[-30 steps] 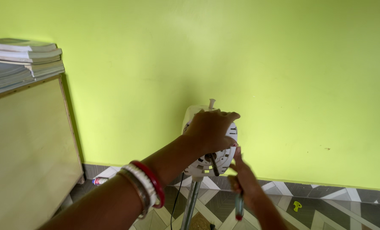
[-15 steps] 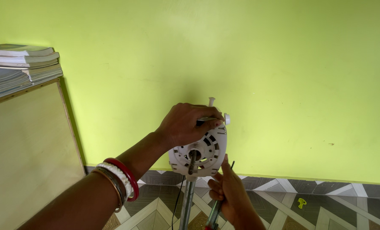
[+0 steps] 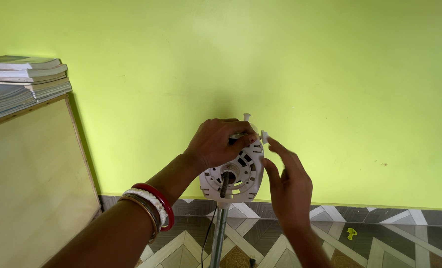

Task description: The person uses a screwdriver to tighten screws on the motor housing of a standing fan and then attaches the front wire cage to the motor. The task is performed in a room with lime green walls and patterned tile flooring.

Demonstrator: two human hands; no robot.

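Observation:
A white fan motor housing (image 3: 240, 173) with vent slots and a dark shaft (image 3: 225, 182) sits on top of a metal pole (image 3: 219, 233) in front of a green wall. My left hand (image 3: 216, 144) grips the top of the housing from the left; red, white and metal bangles (image 3: 151, 208) sit on that wrist. My right hand (image 3: 290, 186) is raised beside the housing's right edge with its fingers spread. Its fingertip is close to a small white knob (image 3: 264, 136). No tool shows in that hand.
A wooden cabinet (image 3: 27, 183) stands at the left with a stack of books (image 3: 20, 79) on top. The floor has patterned tiles (image 3: 379, 243), with a small yellow object (image 3: 350, 233) on it. A thin dark cord (image 3: 204, 238) hangs beside the pole.
My right hand has risen from below the housing to its right side and spread its fingers; the screwdriver it held is no longer visible. My left hand keeps its grip on the top.

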